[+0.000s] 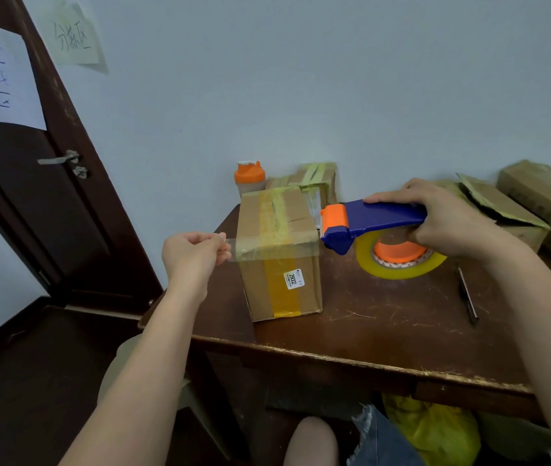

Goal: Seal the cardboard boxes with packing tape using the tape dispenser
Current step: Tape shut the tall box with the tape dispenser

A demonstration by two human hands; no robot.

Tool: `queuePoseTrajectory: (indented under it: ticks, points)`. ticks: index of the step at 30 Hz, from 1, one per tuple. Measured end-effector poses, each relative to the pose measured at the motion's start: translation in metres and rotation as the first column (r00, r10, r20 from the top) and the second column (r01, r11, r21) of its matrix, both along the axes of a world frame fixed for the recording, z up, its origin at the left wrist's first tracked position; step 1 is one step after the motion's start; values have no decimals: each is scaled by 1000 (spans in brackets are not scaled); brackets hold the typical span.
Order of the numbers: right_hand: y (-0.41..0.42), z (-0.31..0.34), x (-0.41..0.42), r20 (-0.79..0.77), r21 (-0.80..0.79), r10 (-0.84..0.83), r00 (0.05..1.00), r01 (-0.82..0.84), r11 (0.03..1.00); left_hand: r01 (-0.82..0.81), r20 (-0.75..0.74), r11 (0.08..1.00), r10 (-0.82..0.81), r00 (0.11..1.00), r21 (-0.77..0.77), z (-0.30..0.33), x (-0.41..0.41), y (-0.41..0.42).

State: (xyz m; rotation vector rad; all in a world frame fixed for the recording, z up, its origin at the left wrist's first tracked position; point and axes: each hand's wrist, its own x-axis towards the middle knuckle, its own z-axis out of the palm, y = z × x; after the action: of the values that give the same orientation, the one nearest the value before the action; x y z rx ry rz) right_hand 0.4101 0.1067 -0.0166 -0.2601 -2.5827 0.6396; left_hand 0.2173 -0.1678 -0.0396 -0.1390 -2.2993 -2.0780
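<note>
The left hand [193,252] pinched the free end of a clear strip of tape [233,248] between thumb and fingertips, held out just off the left side of the cardboard box [279,253]. From there the strip ran taut across the upper part of the box's near face to the tape dispenser [368,223] at the box's right edge. The right hand [449,220] was curled round the dispenser's blue handle, index finger laid along its top, with the orange-and-blue head close against the upper right corner of the box. The yellowish roll of tape [402,260] on its orange hub hung under the handle, just above the counter [385,317].

The box stood upright near the left end of the dark wooden counter, its top flaps closed under yellowish tape. A band of the same tape ran down the near face, and a small white label [293,279] sat on it. Behind the box, against the wall, stood a bottle with an orange cap [250,178] and another taped box [318,183]. To the right, behind the right hand, lay two more cardboard boxes [519,210], one with a torn-looking flap. A dark pen-like tool [467,295] lay on the counter near the right forearm. At far left was a dark door [32,196] with a handwritten paper sheet [1,75] on it.
</note>
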Motion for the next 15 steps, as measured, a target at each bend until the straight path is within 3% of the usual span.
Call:
queuePoseTrajectory:
  ticks: [15]
  points:
    - [4,3,-2,-4,-56,4,1000,-5,998,-13,-10,998,13,1000,56,-4,-2,2]
